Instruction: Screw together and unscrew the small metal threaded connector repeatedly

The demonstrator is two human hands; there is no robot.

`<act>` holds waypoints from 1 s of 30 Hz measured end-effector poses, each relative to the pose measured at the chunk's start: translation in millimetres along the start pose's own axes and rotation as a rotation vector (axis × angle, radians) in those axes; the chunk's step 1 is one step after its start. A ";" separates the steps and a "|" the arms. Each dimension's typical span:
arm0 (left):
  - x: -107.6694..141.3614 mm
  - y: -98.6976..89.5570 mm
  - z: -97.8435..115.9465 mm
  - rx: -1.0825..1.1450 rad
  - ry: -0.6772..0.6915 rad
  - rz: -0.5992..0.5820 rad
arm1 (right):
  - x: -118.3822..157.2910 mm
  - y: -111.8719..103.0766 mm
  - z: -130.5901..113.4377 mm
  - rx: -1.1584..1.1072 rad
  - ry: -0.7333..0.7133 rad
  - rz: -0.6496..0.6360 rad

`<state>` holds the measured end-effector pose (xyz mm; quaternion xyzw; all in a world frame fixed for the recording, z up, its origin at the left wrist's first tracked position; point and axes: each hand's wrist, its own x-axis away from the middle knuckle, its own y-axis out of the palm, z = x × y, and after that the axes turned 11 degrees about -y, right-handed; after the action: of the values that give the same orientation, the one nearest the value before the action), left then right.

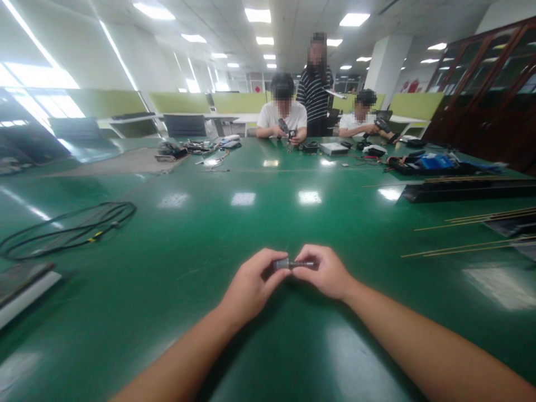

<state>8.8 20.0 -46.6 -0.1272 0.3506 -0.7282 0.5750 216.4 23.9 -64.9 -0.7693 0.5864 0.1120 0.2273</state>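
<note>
As the left hand (268, 273) pinches the thick end of a small metal piece (288, 263), the right hand (312, 268) grips its thin shaft, just above the green desk (188, 223)! Left of that piece, coiled black cable (125, 207); beyond it, seated people.

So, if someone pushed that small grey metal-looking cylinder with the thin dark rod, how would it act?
The grey cylinder would probably roll, since its side looks round. The thin dark rod sticking out might make it swing in a curve. Both look like metal, so I'd expect it to feel stiff and fairly heavy for its size.
</note>
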 end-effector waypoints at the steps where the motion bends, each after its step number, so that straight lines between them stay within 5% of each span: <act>1: -0.2 0.2 -0.3 0.003 0.004 0.000 | 0.0 0.0 0.1 0.001 -0.003 0.000; 30: -2.6 -2.7 -2.7 0.016 0.090 0.047 | 1.1 0.4 4.5 0.014 0.040 0.056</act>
<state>6.0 23.6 -46.2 -0.0815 0.3728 -0.7224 0.5766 216.7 25.1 -69.3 -0.7530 0.6131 0.0987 0.2176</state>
